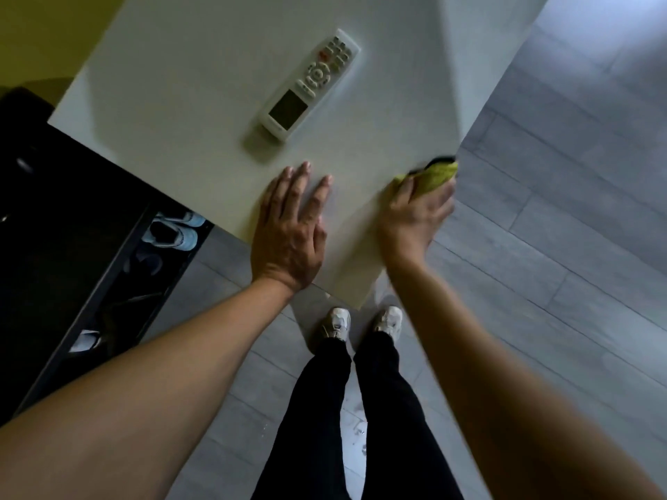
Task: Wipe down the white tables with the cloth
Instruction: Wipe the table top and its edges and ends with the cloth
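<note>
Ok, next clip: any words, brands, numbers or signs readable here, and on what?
No text can be read.
remote control on the white table: button markings and a faint line below the blank screen, too small and blurred to read.
shoes: no marking can be made out.
cloth: none seen.

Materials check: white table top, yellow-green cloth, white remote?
White table top: likely laminate or painted board; smooth, matte, soft shadows. Yellow-green cloth, held by right hand: soft fabric, maybe microfibre; bunched, blurred. White remote: seemingly hard plastic, dark display.
</note>
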`<state>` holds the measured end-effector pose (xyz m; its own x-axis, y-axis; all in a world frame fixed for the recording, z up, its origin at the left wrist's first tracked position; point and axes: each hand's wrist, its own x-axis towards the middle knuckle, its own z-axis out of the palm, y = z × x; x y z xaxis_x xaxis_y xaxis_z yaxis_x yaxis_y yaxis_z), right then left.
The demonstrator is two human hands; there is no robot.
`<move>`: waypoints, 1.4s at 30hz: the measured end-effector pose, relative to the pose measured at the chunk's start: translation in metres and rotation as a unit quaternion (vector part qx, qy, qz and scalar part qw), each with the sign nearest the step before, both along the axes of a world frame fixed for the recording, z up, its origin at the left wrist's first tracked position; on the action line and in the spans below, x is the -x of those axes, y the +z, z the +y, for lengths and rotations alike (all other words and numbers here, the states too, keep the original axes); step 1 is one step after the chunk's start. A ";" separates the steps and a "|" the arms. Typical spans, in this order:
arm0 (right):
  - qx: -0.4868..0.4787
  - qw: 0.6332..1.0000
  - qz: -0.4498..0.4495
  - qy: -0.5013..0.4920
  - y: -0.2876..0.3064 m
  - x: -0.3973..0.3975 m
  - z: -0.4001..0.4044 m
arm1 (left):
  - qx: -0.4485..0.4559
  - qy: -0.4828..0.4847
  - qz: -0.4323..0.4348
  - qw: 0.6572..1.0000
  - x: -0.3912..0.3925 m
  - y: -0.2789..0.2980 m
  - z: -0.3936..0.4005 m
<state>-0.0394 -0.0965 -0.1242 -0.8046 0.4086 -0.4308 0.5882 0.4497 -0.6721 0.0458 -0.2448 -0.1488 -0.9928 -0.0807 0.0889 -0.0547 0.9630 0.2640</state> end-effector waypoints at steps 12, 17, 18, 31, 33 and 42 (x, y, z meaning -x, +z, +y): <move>-0.248 0.932 0.126 0.234 -0.017 0.121 0.047 | -0.009 0.007 -0.011 1.000 0.000 0.003 -0.001; -0.225 0.816 0.237 0.476 -0.014 0.086 0.070 | 0.003 0.010 -0.033 0.999 0.001 0.004 -0.002; -0.204 0.779 0.246 0.539 -0.011 0.080 0.072 | 0.007 0.009 -0.039 0.999 0.001 0.005 -0.003; -0.062 0.516 0.317 0.793 -0.003 0.136 0.092 | -0.008 0.413 -0.068 0.908 -0.023 0.022 0.191; -0.053 0.504 0.333 0.795 0.000 0.142 0.089 | -0.056 0.465 -0.094 0.879 -0.021 0.029 0.231; -0.043 0.466 0.264 0.843 0.035 0.165 0.067 | -0.152 0.546 -0.135 0.813 0.008 0.029 0.253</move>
